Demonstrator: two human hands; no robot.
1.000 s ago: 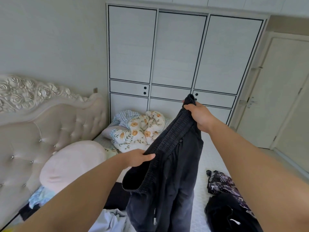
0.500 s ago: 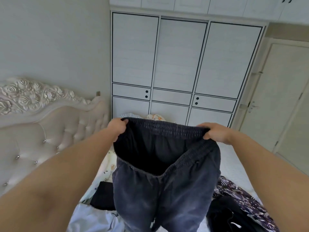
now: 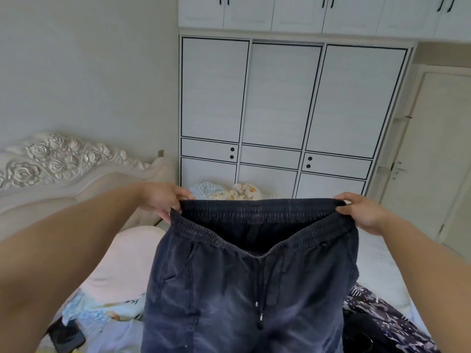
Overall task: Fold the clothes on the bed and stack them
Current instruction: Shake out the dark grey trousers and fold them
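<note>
Pants: dark washed-out pants (image 3: 244, 289) with an elastic waistband, held up in the air in front of me over the bed (image 3: 382, 271), waist open toward me and the legs hanging down out of the bottom of the view.
My left hand: left hand (image 3: 163, 200) is curled round the left end of the waistband, fingers pinching the fabric right at the corner.
My right hand: right hand (image 3: 362, 212) has the other end, thumb over the top edge and fingers bunched round the band.
Between the hands: waistband pulled pretty much straight across at the back, while the front edge sags into a dip with the drawstring (image 3: 258, 301) dangling down the middle.
On the bed, right side: a dark patterned garment (image 3: 377, 309) lying crumpled, just beside the hanging pants, partly hidden by them.
On the bed, left side: pink pillow (image 3: 127, 261) and a light blue printed cloth (image 3: 102, 309) below it, plus some dark thing (image 3: 66, 335) near the edge, can't tell what it is.
Far end: floral bedding (image 3: 242, 193) peeking over the waistband, white wardrobe (image 3: 280, 110) behind it.
Headboard: cream headboard (image 3: 51, 174) with carved roses, off to my left.
</note>
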